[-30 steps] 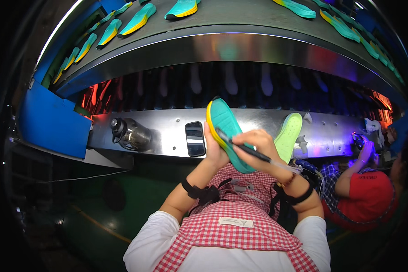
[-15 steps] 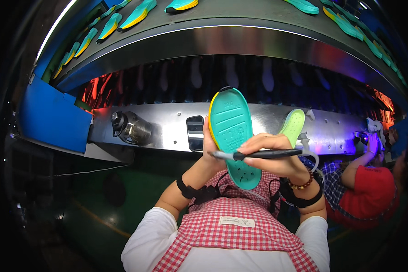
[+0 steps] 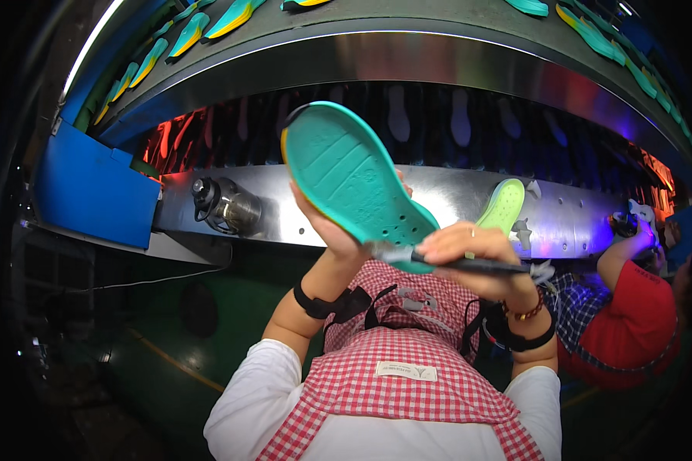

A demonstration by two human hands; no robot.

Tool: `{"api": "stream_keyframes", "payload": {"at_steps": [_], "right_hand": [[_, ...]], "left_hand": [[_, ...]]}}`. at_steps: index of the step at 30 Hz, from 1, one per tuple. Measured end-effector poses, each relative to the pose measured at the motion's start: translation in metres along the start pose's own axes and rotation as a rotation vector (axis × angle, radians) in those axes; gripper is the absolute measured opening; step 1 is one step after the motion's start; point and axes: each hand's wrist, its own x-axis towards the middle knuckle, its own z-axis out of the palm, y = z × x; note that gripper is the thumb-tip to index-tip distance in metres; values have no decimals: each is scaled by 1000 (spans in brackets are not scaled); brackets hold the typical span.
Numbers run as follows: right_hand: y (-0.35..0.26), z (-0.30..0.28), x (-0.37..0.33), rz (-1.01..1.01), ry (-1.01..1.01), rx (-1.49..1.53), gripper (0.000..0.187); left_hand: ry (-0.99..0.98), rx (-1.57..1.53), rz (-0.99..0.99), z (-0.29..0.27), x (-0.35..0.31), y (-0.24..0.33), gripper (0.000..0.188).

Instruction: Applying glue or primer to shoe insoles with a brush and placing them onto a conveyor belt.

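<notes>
A teal shoe sole (image 3: pixel 346 169), yellow along one side and black at its tip, is held up over the metal ledge. My left hand (image 3: pixel 327 230) is closed around its left edge, with fingertips showing at the far edge. The sole leans to the left, its ribbed, perforated face toward me. In my right hand (image 3: pixel 477 250) is a brush (image 3: pixel 488 266) with a black handle, gripped between thumb and fingers. Its blurred pale bristles reach the sole's near end by my left wrist. A lime-green sole (image 3: pixel 505 206) rests on the ledge beyond my right hand.
A dark transparent bottle (image 3: pixel 234 209) stands on the metal ledge (image 3: pixel 446 184) at left. Behind, a conveyor belt (image 3: pixel 407 9) carries several teal soles. A blue panel (image 3: pixel 92 188) borders the left. Another person in red (image 3: pixel 630 323) works at right.
My left hand has raised the teal sole up and left and tilted it leftward, covering the phone-like dark object on the ledge. The brush has shifted slightly right, toward the sole's near end.
</notes>
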Motion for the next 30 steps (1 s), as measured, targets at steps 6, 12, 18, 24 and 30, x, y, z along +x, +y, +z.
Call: {"api": "stream_keyframes", "payload": {"at_steps": [6,12,18,24,30], "right_hand": [[2,-9,-9,119,212,-13,22],[-2,-10,-11,121,12,124,23],[0,12,-3,406,396,869,19],[-22,-4,-1,383,-138,283,22],[-8,-5,6,160,-200,83,20]], "left_hand": [[16,-54,91,11,3,12,95],[-239,-17,16,6,9,26,93],[15,-156,-121,27,-18,-4,76],[-135,4,-345,-22,-15,-1,61],[-216,196,-562,-7,-6,17,49]]}}
